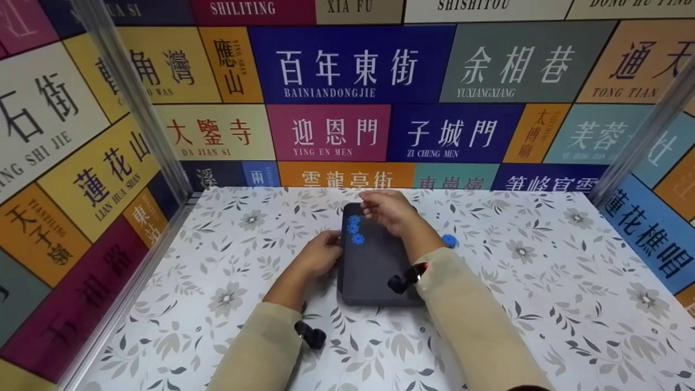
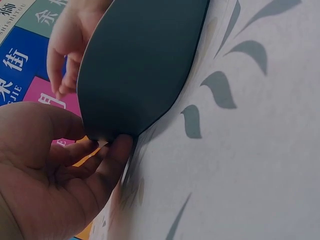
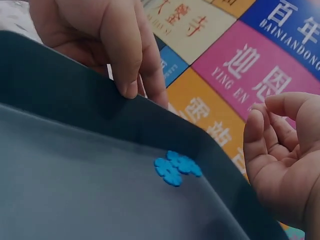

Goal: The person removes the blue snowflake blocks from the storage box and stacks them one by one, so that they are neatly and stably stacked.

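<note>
A dark grey rectangular tray [image 1: 369, 274] lies on the table, with several blue snowflake-shaped plastic pieces [image 1: 358, 239] near its far left corner. My left hand [image 1: 323, 254] pinches the tray's left side wall; in the right wrist view its fingers [image 3: 129, 82] bend over the rim. Over the tray's far end hovers my right hand [image 1: 392, 210], its fingers loosely bent and the thumb close to the index finger. In the right wrist view nothing shows between those fingertips [image 3: 256, 120]. My right forearm covers part of the tray's right side.
Another blue piece [image 1: 449, 240] lies on the table to the right of the tray, beside my right forearm. A floral-patterned cover [image 1: 228, 298] spreads over the tabletop. Behind it rises a panel of coloured signs [image 1: 353, 65], with clear upright edges [image 1: 136, 98] at the corners.
</note>
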{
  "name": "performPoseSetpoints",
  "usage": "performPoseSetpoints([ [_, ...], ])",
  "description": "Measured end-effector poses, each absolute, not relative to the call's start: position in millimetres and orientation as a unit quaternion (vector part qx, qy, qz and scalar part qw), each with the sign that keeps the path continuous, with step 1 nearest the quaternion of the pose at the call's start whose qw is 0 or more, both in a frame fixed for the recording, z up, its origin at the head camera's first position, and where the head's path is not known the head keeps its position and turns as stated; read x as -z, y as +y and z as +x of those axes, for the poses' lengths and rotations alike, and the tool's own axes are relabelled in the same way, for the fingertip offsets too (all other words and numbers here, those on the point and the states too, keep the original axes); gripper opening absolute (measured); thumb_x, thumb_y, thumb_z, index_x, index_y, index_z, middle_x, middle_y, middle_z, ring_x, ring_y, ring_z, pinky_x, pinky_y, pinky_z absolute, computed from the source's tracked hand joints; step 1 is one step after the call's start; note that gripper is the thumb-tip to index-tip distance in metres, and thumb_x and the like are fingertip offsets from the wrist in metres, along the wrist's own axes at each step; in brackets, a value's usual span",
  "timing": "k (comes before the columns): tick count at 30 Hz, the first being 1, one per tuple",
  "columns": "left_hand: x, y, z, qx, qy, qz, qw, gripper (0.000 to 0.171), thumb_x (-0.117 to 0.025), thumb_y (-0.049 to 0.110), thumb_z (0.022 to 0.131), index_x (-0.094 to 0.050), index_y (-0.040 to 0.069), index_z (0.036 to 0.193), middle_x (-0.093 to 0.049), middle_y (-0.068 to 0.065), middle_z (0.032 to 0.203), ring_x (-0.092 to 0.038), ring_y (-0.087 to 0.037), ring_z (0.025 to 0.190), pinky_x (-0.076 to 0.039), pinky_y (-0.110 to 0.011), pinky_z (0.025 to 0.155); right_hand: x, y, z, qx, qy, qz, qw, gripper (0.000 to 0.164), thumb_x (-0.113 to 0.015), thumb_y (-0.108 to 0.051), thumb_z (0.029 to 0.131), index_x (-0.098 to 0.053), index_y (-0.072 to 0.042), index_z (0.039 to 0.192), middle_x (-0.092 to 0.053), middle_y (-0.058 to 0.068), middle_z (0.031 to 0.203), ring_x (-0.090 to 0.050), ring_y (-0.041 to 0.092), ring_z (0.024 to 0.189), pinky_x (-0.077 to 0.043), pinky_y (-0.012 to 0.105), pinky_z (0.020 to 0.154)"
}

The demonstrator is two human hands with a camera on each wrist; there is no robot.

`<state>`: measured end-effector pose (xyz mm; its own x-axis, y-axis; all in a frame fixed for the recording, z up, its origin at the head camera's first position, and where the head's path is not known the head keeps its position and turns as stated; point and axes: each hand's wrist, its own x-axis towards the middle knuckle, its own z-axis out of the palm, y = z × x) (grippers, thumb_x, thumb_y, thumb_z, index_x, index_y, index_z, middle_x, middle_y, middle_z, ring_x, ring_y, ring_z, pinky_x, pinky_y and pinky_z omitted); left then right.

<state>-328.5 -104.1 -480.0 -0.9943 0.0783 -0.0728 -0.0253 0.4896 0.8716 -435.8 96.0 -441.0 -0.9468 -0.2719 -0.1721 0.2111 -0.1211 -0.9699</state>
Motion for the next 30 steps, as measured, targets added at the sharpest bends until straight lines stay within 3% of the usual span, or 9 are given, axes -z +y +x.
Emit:
performPoseSetpoints([
  [12, 479.2, -102.1, -330.3, -0.501, 0.863, 0.007, 0.059, 0.055, -0.056, 0.013, 0.099, -0.056, 0.007, 0.153, -0.065, -0.016, 0.147, -0.061, -0.031, 0.132, -0.046, -0.049, 0.12, 476.8, 104.9, -451.7, 0.706, 0.695, -0.004, 0.135, 0.042, -0.071, -0.017, 0.101, -0.067, 0.005, 0.136, -0.07, 0.003, 0.09, -0.065, 0.012, 0.074, -0.059, 0.024, 0.067],
  [23, 478.6, -104.3, -331.0, -0.496, 0.866, 0.025, 0.055, 0.056, -0.056, 0.012, 0.098, -0.056, 0.004, 0.153, -0.067, -0.017, 0.145, -0.062, -0.032, 0.131, -0.046, -0.049, 0.119, 491.1, 103.1, -446.3, 0.551, 0.824, -0.087, 0.096, 0.028, -0.081, -0.018, 0.091, -0.08, -0.005, 0.117, -0.075, 0.002, 0.093, -0.066, 0.014, 0.074, -0.058, 0.026, 0.066],
  [30, 478.4, -104.6, -329.8, -0.502, 0.863, 0.019, 0.06, 0.055, -0.055, 0.01, 0.096, -0.057, 0.006, 0.152, -0.067, -0.015, 0.141, -0.064, -0.029, 0.124, -0.052, -0.046, 0.11, 488.7, 104.1, -444.5, 0.479, 0.855, -0.148, 0.132, 0.034, -0.086, -0.016, 0.085, -0.078, -0.008, 0.117, -0.079, 0.008, 0.111, -0.069, 0.013, 0.085, -0.057, 0.028, 0.076],
])
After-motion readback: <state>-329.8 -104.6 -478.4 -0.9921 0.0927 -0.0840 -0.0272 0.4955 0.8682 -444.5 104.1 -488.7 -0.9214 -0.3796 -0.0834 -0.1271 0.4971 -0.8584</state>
